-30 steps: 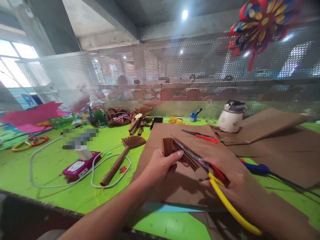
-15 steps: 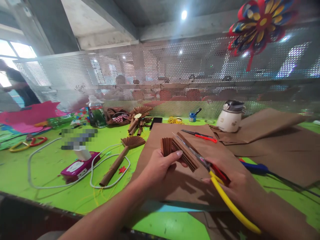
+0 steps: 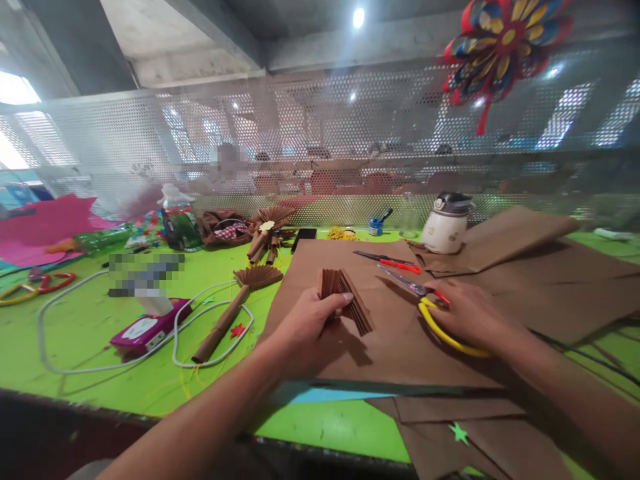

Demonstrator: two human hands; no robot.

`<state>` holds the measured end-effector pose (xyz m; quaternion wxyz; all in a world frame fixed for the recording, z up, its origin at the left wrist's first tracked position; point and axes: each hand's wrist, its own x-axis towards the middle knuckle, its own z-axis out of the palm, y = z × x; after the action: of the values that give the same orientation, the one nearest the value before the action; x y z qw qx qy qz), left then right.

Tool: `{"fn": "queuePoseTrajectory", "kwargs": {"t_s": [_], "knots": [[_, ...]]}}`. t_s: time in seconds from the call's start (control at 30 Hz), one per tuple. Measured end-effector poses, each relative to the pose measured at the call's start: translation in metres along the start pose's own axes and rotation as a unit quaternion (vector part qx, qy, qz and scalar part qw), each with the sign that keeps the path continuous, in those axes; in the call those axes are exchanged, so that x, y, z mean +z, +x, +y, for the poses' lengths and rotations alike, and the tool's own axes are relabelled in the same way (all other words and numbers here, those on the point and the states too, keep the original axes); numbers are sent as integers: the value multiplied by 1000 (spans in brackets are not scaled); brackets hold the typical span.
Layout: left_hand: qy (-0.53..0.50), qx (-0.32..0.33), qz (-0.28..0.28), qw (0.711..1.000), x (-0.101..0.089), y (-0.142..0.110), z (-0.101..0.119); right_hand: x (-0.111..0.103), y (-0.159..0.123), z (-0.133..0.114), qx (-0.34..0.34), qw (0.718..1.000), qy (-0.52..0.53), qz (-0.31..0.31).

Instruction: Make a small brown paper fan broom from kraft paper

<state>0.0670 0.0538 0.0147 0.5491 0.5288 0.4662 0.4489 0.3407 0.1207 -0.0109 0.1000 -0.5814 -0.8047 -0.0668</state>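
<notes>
Between the thumb and fingers of my left hand (image 3: 313,317) is a pleated strip of brown paper (image 3: 356,315), folded like an accordion. My right hand (image 3: 463,310) is closed around a pair of scissors (image 3: 410,285) with yellow and red handles, the blades pointing left over a large brown paper sheet (image 3: 300,267). The scissors are apart from the pleated paper. Just behind them on the sheet lies a red-handled craft knife or cutter (image 3: 393,261). Left of my hands rests a brown paper fan on a rolled paper handle (image 3: 225,320).
A purple power strip (image 3: 150,330) with a white cable stands on the left of the green table (image 3: 90,360). A beige flask (image 3: 446,227) and more brown paper (image 3: 545,267) are at the right. Yellow-and-red scissors (image 3: 37,285) lie far left. A perforated metal screen (image 3: 310,120) rises behind.
My right hand has moved the scissors away from the pleated paper, to the right and back. My left hand still holds the paper. The whole view has shifted slightly.
</notes>
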Motion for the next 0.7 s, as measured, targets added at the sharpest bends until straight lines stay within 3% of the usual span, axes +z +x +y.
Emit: {"fn": "queuePoseTrajectory", "kwargs": {"t_s": [0.13, 0.23, 0.33, 0.43, 0.53, 0.63, 0.7], "knots": [[-31, -26, 1, 999, 3, 5, -4, -1, 1, 1, -37, 999, -9, -33], [-72, -66, -24, 995, 8, 6, -4, -6, -1, -4, -42, 998, -36, -21], [-87, -79, -39, 992, 12, 5, -5, -12, -3, -9, -27, 997, -56, 40], [-101, -86, -58, 989, 14, 2, -6, -19, -5, -20, -30, 990, 74, 118], [-101, -103, -83, 986, 16, 0, -8, -20, -8, -37, -82, 936, 335, 71], [-90, -111, -112, 983, 17, -1, -9, -19, -12, -54, -93, 841, 532, -37], [-81, -112, -133, 981, 18, -2, -9, -19, -14, -63, -85, 789, 604, -69]]}}
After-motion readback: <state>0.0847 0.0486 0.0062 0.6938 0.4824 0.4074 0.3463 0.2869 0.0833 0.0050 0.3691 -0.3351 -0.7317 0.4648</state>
